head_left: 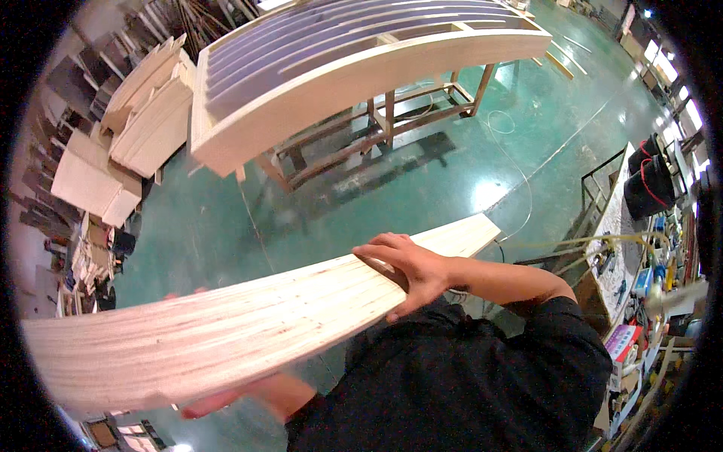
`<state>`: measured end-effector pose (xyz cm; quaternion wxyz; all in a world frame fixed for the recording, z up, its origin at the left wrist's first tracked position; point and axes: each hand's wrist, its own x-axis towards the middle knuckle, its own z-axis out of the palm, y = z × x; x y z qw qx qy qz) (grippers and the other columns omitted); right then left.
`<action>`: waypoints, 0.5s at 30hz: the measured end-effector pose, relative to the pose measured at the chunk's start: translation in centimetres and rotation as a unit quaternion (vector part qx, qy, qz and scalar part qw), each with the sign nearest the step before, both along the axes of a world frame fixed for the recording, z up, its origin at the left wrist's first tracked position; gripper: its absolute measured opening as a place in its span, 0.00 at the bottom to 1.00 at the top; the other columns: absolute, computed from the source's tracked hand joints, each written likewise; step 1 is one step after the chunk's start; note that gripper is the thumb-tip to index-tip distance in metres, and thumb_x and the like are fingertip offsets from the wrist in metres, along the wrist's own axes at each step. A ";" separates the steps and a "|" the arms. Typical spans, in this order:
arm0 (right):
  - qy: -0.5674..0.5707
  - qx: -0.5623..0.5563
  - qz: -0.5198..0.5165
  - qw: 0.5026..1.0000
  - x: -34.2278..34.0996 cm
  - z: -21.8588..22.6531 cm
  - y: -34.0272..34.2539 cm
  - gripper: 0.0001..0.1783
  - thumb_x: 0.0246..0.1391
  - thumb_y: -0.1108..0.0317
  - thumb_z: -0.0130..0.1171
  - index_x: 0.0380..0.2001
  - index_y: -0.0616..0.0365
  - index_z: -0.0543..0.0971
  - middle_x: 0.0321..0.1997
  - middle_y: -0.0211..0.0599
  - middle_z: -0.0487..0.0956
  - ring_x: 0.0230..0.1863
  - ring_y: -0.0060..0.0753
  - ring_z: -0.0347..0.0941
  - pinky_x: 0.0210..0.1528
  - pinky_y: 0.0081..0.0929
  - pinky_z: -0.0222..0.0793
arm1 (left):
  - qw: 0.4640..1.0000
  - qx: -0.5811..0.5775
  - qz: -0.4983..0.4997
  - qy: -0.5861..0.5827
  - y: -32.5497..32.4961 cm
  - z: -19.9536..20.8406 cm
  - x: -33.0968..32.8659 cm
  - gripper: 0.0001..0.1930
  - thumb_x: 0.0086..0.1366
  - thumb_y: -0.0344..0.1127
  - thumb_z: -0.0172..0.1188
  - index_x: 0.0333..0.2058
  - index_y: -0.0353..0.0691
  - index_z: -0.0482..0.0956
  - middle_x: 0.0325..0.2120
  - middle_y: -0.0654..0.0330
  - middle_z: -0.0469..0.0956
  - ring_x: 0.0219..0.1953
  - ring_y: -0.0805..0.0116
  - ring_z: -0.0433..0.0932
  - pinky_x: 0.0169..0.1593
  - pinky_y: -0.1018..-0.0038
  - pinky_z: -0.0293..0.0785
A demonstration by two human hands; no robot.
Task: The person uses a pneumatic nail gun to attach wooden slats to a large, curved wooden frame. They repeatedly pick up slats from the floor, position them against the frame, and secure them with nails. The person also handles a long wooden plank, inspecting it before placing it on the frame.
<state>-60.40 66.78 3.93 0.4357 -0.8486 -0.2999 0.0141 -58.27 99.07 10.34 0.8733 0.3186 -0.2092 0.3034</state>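
A long, pale wooden plank (226, 331) lies slantwise in front of the person's torso, held up above the green floor (331, 218). The person's right hand (423, 267) grasps it from above, spanning its width, fingers over the far edge and thumb at the near one. The left hand (241, 395) is blurred and partly hidden below the near edge; blurred fingertips show past the far edge too, but whether it grips or merely supports cannot be told.

The plank looks stiff and sturdy, probably moderately heavy, with its length making it awkward to swing. The bare grain should give decent friction, though the edges may splinter. Holding both long edges, hands well apart about its balance point, seems best.

Farther off stand a cluttered workbench (611, 226) at right, stacked wooden panels (154, 113) at left, and a slatted timber frame (339, 84) ahead.
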 end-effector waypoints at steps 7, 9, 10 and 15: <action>-0.012 -0.022 -0.010 1.000 8.0 -2.3 -16.5 0.68 0.33 0.34 0.78 0.71 0.63 0.60 0.62 0.55 0.67 0.64 0.54 0.63 0.65 0.49 0.53 | 0.994 0.007 0.097 0.043 -10.7 7.2 12.4 0.56 0.57 0.74 0.52 0.72 0.36 0.53 0.64 0.35 0.64 0.66 0.36 0.66 0.67 0.44 0.66; 0.006 -0.030 -0.030 0.999 10.5 -3.1 -21.2 0.68 0.33 0.33 0.77 0.71 0.61 0.61 0.61 0.54 0.67 0.64 0.53 0.62 0.65 0.50 0.53 | 0.990 -0.009 0.113 0.078 -14.8 6.2 14.6 0.56 0.57 0.73 0.54 0.72 0.37 0.53 0.64 0.35 0.63 0.66 0.36 0.66 0.67 0.43 0.65; 0.003 -0.037 -0.023 0.999 10.5 -2.8 -21.8 0.67 0.33 0.33 0.77 0.71 0.61 0.61 0.62 0.54 0.67 0.63 0.53 0.63 0.65 0.50 0.53 | 0.987 -0.012 0.131 0.088 -15.7 6.4 13.5 0.56 0.56 0.73 0.55 0.72 0.37 0.53 0.64 0.35 0.63 0.65 0.36 0.66 0.67 0.43 0.65; -0.022 -0.083 -0.064 0.994 15.7 0.3 -33.4 0.68 0.30 0.31 0.76 0.70 0.60 0.63 0.60 0.54 0.69 0.62 0.54 0.64 0.64 0.53 0.54 | 0.994 -0.101 -0.037 0.030 -24.2 4.2 19.6 0.54 0.55 0.64 0.65 0.71 0.35 0.53 0.65 0.36 0.60 0.65 0.39 0.64 0.65 0.41 0.64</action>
